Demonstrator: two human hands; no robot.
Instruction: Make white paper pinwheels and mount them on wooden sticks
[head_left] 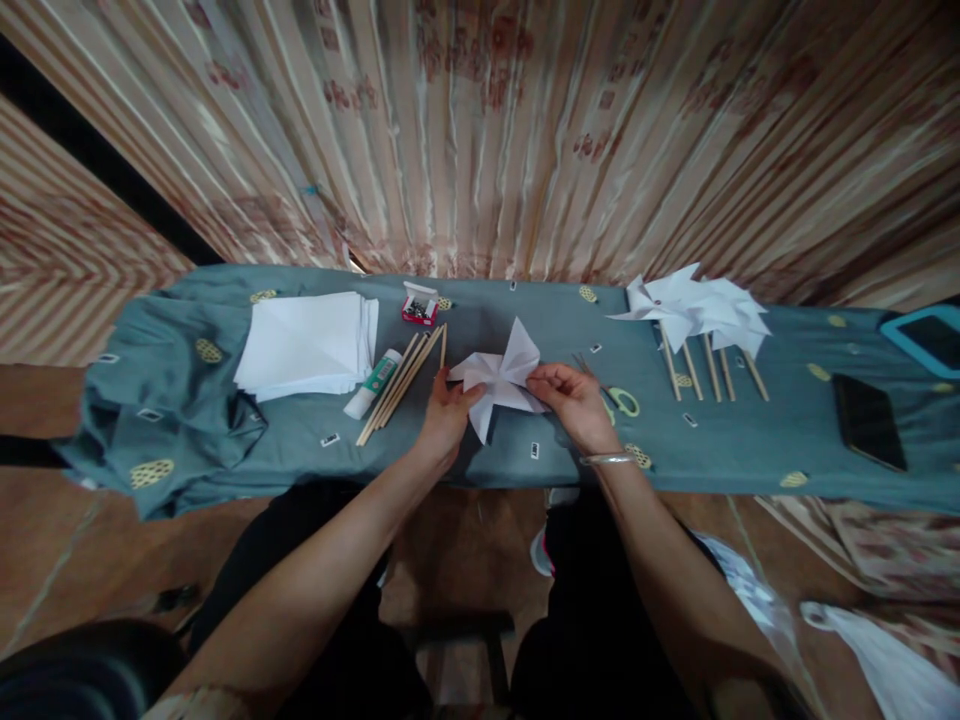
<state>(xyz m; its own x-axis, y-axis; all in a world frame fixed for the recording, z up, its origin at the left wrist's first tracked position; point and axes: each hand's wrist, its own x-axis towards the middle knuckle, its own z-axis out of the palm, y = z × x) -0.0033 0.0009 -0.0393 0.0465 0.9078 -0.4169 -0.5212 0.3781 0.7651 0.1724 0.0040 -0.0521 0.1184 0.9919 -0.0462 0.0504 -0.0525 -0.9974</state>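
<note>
Presently, the white paper pinwheel (501, 378) is between the two hands, over the cloth (720, 465). The left hand (448, 412) pinches its left side with thumb and fingers; whether it grips also a single stick (443, 346), I cannot tell. The right hand (574, 400) holds its right blade — thumb pressed to fingers. To the left of the pinwheel lie wooden sticks (401, 389), a glue tube (373, 384) and stacked paper (304, 345); to its right — scissors (616, 393), then mounted pinwheels (684, 300).
</note>
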